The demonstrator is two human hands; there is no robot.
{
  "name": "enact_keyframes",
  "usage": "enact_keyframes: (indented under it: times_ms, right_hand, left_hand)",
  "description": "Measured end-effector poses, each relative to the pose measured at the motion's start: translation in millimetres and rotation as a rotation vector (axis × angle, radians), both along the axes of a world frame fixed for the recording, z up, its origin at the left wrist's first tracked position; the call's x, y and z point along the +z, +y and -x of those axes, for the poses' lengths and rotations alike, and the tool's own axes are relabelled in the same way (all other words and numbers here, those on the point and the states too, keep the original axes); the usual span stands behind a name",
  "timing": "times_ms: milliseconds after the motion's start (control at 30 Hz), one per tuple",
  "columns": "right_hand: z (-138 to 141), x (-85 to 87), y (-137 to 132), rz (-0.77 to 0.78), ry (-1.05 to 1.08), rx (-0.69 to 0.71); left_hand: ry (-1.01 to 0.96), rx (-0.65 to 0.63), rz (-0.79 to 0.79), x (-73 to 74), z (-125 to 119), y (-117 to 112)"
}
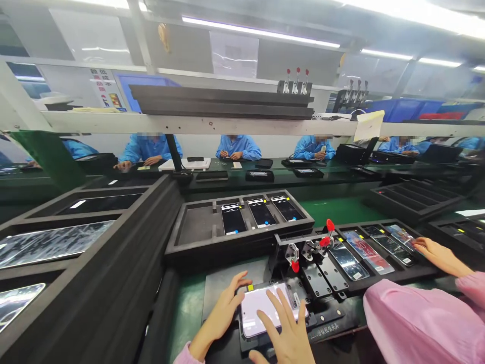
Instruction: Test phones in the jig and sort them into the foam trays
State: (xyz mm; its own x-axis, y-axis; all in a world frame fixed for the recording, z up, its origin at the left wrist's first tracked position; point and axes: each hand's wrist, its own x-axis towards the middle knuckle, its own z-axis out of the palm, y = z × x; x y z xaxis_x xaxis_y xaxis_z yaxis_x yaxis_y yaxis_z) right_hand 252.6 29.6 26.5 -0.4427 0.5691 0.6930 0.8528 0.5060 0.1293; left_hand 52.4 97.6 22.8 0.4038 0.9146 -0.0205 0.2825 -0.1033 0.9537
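Head view, background: a lit workroom with blue-clad workers seated at a far surface, seen beneath a white shelf (227, 124). The near green surface (189, 303) carries a stack of black foam trays (151, 253) at left, a foam tray (195, 225) bearing three phones behind, and a second foam tray (394, 281) bearing four phones at right, where a co-worker's hand (441, 254) touches the farthest phone.

Work position: a smartphone (253, 316) with a lit, pale screen lies face up on a black fixture (246, 345), in front of the toggle clamps (292, 253) with red handles. A yellow sticker (250, 287) shows at its upper left corner.

Hand state: the left hand (223, 308) has its fingers slightly bent at the phone's left end; whether its grip pinches the edge cannot be told. The right hand (290, 333) is spread over the screen, grip open; contact pressure cannot be determined.

Recommended handling: steady the phone by its edges with the left hand. Keep it flat on the fixture. Apply only light, even fingertip pressure to the glass; uneven force could shift the phone.
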Motion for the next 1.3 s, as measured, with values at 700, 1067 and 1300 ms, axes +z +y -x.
enact_keyframes:
  times_ms: [700,1067,1300]
  right_hand:
    - [4.3,-13.7,-7.7,0.190,0.309,0.010]
    - [-148.3,24.5,71.8,0.190,0.279,-0.014]
    - [-315.0,-28.3,143.7,0.338,-0.085,-0.129]
  left_hand:
    - [0.082,-0.012,0.022,12.3,-2.3,5.0]
    - [0.084,0.139,-0.182,59.3,-2.5,24.4]
    - [0.624,0.405,-0.510,121.8,14.1,143.8]
